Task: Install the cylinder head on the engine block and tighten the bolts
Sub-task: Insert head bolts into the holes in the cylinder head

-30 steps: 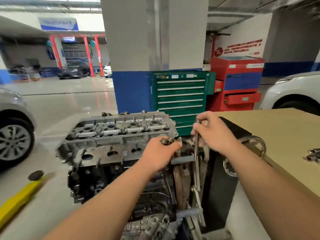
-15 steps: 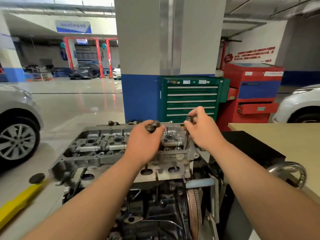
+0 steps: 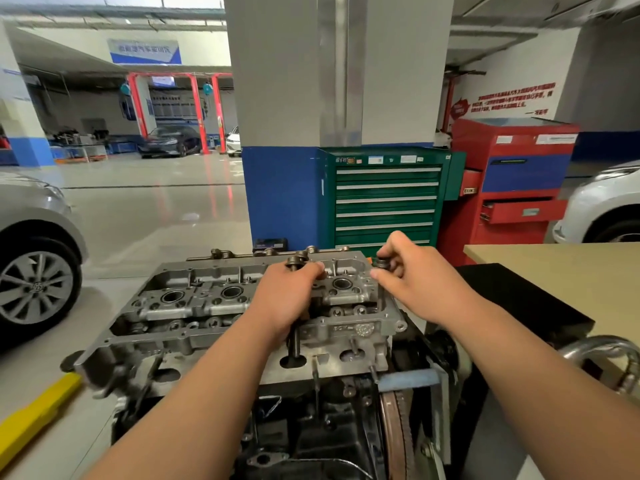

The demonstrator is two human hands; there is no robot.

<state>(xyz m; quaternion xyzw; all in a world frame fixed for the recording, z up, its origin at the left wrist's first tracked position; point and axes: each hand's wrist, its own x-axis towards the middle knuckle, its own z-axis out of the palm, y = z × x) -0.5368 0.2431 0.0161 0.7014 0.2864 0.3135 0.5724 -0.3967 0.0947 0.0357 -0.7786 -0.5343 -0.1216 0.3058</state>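
The grey aluminium cylinder head (image 3: 194, 306) sits on top of the dark engine block (image 3: 311, 431). My left hand (image 3: 287, 299) grips a long head bolt (image 3: 296, 263) upright over the near right part of the head; its shank shows below my hand near the head's front face. My right hand (image 3: 412, 275) pinches a second bolt (image 3: 382, 263) by its head at the right end of the cylinder head. That bolt's shank is mostly hidden behind the casting.
A tan workbench (image 3: 561, 271) with a black block (image 3: 512, 306) stands at the right, a steel shackle (image 3: 606, 362) near its edge. A green tool cabinet (image 3: 384, 199) and a red one (image 3: 512, 181) stand behind. Cars flank both sides; a yellow bar (image 3: 34, 417) lies left.
Both hands have carried their bolts from beside the engine's right end up over the cylinder head. The view has shifted so the head now lies directly below my hands.
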